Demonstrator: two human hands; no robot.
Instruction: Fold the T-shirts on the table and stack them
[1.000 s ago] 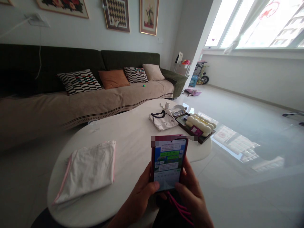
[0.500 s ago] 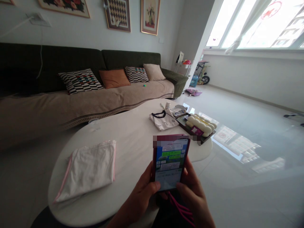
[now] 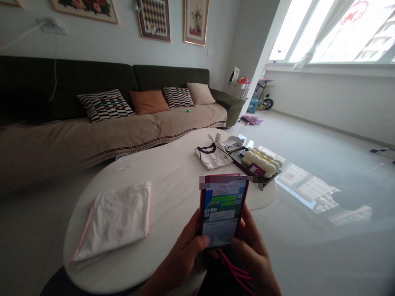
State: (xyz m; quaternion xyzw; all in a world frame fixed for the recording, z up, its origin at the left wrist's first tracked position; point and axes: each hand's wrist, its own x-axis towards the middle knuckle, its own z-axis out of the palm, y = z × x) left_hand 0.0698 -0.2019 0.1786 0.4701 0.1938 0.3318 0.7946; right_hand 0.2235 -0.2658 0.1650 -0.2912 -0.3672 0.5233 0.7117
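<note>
A smartphone in a dark red case is held upright between both hands, its lit screen showing a chat with an on-screen keyboard below. My left hand grips its left edge, thumb at the screen's lower left corner. Around the right edge, my right hand is wrapped, with the thumb by the lower right corner. The fingers behind the phone are hidden. Pink cords hang beneath it. Left of the hands, a folded white cloth with pink edging lies on the table.
Beyond the phone lie a folded white shirt with black collar and a dark tray bearing a cream bumpy object. A clear bowl sits near the table's far left edge. Behind stands a sofa with several cushions.
Hardly anything differs. The view has shifted very slightly, and both hands keep their hold on the smartphone with the thumbs in nearly the same places.
</note>
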